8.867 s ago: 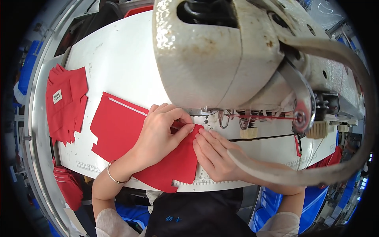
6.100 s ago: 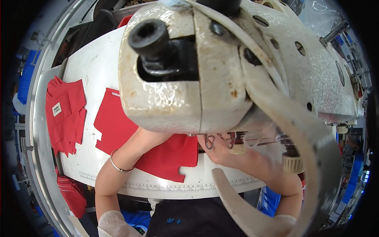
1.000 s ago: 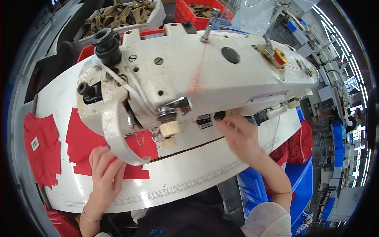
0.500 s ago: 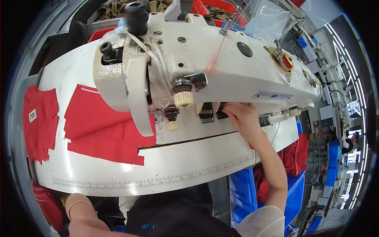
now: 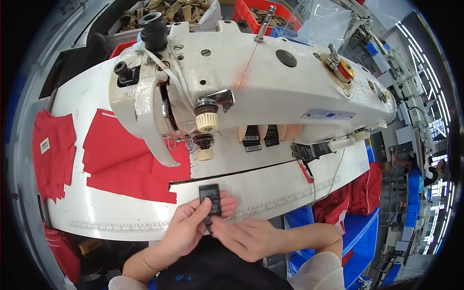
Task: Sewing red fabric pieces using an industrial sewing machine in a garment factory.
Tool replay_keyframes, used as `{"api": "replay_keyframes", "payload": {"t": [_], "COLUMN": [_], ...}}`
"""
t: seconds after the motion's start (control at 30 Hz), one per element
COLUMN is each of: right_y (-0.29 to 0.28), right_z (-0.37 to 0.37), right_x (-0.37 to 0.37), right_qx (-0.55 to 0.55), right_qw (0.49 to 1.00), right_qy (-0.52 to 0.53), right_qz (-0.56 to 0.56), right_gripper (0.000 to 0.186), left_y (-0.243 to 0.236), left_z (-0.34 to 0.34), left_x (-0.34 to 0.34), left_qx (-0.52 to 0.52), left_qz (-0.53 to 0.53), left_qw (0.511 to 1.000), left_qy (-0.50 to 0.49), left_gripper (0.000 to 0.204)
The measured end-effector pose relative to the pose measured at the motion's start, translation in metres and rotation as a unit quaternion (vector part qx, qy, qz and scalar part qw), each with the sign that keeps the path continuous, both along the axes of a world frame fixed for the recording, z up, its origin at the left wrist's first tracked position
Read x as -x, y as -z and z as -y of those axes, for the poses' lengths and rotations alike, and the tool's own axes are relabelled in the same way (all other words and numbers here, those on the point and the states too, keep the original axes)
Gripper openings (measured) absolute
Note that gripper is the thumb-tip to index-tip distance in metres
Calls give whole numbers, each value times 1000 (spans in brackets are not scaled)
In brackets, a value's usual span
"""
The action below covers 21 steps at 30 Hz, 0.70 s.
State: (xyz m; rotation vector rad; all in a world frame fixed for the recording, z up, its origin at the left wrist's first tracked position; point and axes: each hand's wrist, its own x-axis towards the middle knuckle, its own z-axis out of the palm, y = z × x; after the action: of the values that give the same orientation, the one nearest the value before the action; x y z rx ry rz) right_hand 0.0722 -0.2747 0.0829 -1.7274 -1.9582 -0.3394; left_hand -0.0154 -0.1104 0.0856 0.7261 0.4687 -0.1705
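My left hand [image 5: 186, 224] grips a black care label [image 5: 210, 198] with pale print, thumb on top and fingers behind it. Close on the right is my right hand [image 5: 251, 237], its fingertips pinched at the label's lower edge; the exact grip is partly hidden. Both hands are over the front edge of the white sewing table [image 5: 121, 215]. Beyond them stands a white sewing machine [image 5: 270, 72]. More black labels [image 5: 251, 137] lie under its arm. Left of the needle area, red fabric pieces [image 5: 130, 169] are spread out.
A folded red piece [image 5: 55, 159] with a white tag lies at far left. Small red-handled snips [image 5: 304, 170] rest beside black labels [image 5: 316, 151] at right. Blue bins [image 5: 362, 237] with red fabric stand below. A red crate [image 5: 246, 12] is behind the machine.
My right hand has come back from under the machine arm toward my body. My left hand has risen from below the table edge, and a black label is now held between the hands.
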Motion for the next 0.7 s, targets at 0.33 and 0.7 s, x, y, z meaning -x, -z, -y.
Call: {"api": "replay_keyframes", "payload": {"t": [0.33,0.7], "right_y": [21,22], "right_z": [-21,-22], "right_x": [-145,-136], "right_qx": [82,45], "right_qw": [976,968], "right_qy": [194,238], "right_qz": [63,-66], "right_gripper": [20,10], "left_y": [4,21], "left_z": [-12,-25], "left_x": [8,21], "left_qx": [-41,-35], "left_qz": [-34,38], "left_qw": [997,998], "left_qy": [-52,-21], "left_gripper": [27,30]}}
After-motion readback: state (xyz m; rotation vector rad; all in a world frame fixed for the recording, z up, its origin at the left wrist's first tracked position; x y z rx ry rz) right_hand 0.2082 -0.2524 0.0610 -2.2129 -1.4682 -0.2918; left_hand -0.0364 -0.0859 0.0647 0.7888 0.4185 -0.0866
